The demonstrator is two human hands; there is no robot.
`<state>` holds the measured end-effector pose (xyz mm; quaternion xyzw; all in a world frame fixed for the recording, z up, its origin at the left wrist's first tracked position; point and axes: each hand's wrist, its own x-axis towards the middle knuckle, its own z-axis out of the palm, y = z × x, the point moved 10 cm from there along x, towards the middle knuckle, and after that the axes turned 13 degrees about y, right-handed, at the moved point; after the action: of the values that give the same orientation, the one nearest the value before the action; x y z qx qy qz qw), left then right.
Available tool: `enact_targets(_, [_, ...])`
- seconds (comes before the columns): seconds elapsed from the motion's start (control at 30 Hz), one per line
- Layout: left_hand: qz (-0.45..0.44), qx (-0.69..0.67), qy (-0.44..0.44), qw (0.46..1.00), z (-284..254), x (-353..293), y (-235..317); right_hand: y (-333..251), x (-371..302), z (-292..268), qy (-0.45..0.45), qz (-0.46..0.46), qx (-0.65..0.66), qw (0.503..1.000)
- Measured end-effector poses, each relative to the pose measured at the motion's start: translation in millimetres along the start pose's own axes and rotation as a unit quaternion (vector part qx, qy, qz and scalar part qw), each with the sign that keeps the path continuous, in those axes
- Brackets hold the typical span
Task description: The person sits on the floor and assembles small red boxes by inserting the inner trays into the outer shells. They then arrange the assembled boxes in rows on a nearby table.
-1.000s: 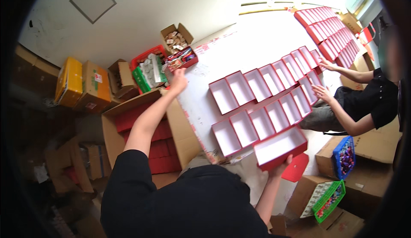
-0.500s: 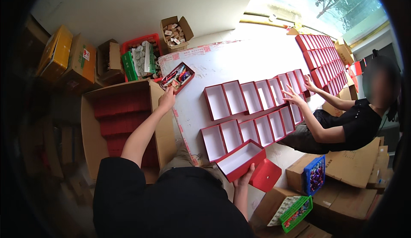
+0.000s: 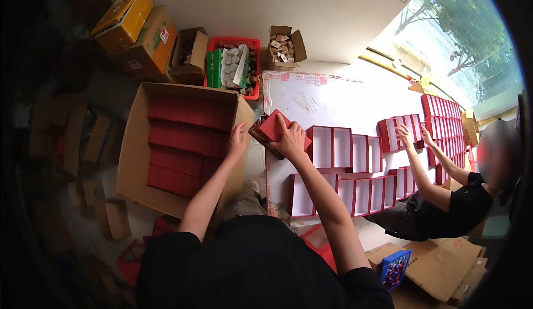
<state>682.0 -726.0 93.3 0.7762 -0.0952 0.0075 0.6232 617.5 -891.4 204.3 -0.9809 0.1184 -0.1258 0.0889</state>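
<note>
My right hand [image 3: 291, 138] grips a red box lid [image 3: 272, 127] from above, its index finger stretched over the top. The lid lies tilted over a small red box [image 3: 259, 141] at the table's left edge; a sliver of the contents shows at the box's far left, too small to name. My left hand [image 3: 237, 141] is beside the flap of a large cardboard carton [image 3: 129, 167], fingers loosely apart and holding nothing. Stacked red boxes [image 3: 186, 137] fill the carton in tiers. Right of my right hand, open red boxes with white insides [image 3: 321, 148] stand in two rows.
Across the table [image 3: 311, 101] a co-worker's hands [image 3: 408, 136] touch the open boxes. More red boxes [image 3: 444, 126] stack at the far right. A red crate [image 3: 255, 59] and a carton of small blocks [image 3: 286, 48] stand behind. A blue basket [image 3: 395, 270] sits lower right.
My left hand has left the small filled box and come down by the carton. My right hand has swung to that box with a red lid; the open box it held is gone from it.
</note>
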Motion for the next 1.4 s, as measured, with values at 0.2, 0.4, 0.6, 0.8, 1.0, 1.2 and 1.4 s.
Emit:
enact_targets(0.2, [-0.417,-0.192,-0.038,0.888,35.8,-32.6,-26.0,-22.2,3.0,8.3,0.004,0.022,0.009,1.0])
enact_targets(0.4, [-0.438,-0.264,0.014,0.859,51.6,-41.6,-50.7,-26.2,8.6,11.8,0.013,0.0,-0.03,0.999])
enact_targets(0.6, [-0.426,-0.233,-0.034,0.874,55.3,-38.1,-48.6,-14.8,9.0,10.5,0.003,0.004,-0.014,1.0])
enact_targets(0.8, [-0.419,-0.182,-0.01,0.89,61.8,-47.3,-46.9,-9.0,9.3,1.6,-0.011,0.046,-0.005,0.999])
enact_targets(1.0, [-0.43,-0.237,-0.025,0.871,66.2,-46.4,-52.4,1.3,-0.4,9.9,-0.002,0.046,-0.004,0.999])
enact_targets(1.2, [-0.459,-0.218,-0.043,0.86,69.5,-49.0,-42.1,-6.1,8.1,11.0,-0.008,0.015,0.026,1.0])
enact_targets(1.4, [-0.468,-0.219,-0.056,0.854,73.3,-55.7,-46.9,-4.8,9.7,9.0,-0.012,0.008,0.016,1.0])
